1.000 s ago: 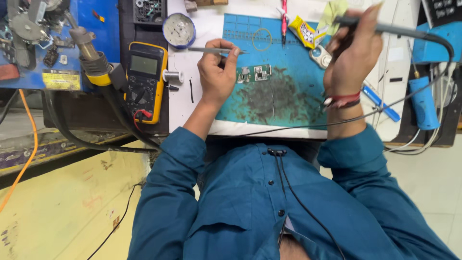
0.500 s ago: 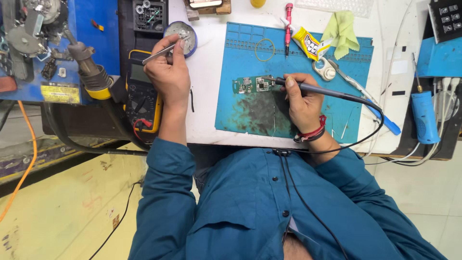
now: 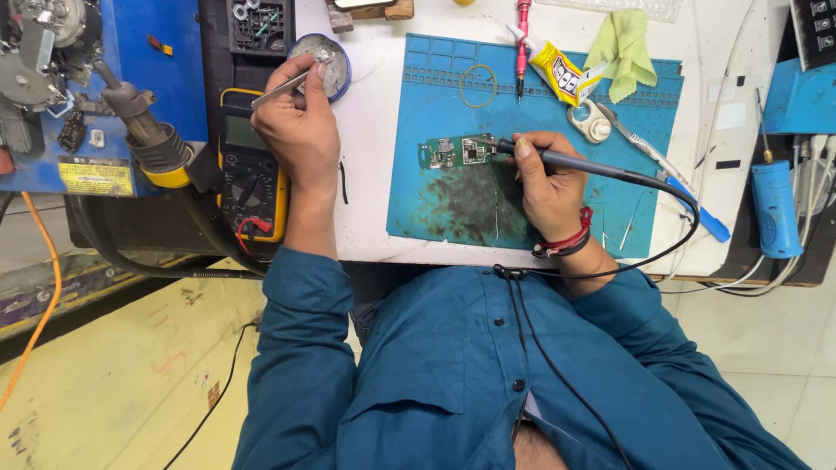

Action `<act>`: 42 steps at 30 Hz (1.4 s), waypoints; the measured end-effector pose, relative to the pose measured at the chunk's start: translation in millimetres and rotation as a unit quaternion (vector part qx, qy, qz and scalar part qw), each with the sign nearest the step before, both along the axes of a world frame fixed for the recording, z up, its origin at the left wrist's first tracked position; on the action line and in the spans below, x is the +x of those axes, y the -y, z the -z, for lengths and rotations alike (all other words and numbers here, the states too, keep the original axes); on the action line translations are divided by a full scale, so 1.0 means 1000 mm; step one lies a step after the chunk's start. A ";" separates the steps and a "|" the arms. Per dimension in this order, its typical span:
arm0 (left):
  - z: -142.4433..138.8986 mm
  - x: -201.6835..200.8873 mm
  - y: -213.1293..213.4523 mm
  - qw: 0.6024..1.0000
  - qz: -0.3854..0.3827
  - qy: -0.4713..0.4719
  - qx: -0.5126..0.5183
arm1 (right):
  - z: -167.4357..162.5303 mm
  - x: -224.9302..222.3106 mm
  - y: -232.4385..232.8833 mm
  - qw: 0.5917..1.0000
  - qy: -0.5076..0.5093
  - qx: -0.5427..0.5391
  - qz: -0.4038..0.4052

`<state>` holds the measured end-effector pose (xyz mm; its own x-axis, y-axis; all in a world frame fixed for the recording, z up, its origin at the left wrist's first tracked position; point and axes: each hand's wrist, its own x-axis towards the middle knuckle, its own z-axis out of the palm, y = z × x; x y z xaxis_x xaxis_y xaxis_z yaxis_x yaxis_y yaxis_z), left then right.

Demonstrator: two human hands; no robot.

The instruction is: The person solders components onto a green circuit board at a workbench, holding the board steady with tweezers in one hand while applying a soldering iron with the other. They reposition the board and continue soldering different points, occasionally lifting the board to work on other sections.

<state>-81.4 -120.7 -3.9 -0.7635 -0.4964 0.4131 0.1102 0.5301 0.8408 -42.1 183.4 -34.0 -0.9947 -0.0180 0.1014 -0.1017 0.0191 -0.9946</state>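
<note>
A white table (image 3: 366, 174) carries a blue work mat (image 3: 453, 200) with dark stains under the right hand (image 3: 549, 178), above a pale floor. That hand is closed around a soldering iron (image 3: 592, 165), its tip on the small green circuit board (image 3: 457, 152) just left of it, so soldering looks under way. The left hand (image 3: 300, 130) pinches tweezers (image 3: 283, 89) at a round tin (image 3: 322, 63), a yellow meter (image 3: 252, 170) beneath it.
</note>
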 end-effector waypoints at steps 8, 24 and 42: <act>0.002 -0.002 0.001 1.000 -0.006 0.009 -0.006 | -0.001 -0.001 0.000 1.000 -0.002 0.004 -0.006; 0.000 0.031 -0.032 0.989 0.103 -0.093 0.052 | -0.005 0.000 0.002 1.000 0.006 -0.023 0.004; 0.012 0.052 -0.088 0.968 0.215 0.061 0.118 | -0.027 0.003 0.022 0.978 -0.124 0.166 -0.028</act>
<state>-29.7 -32.8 -15.4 -0.9565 -0.1913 0.2203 0.1697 0.2494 0.9534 -39.0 161.5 -7.3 -0.9365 -0.1453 0.3191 -0.3498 0.3239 -0.8791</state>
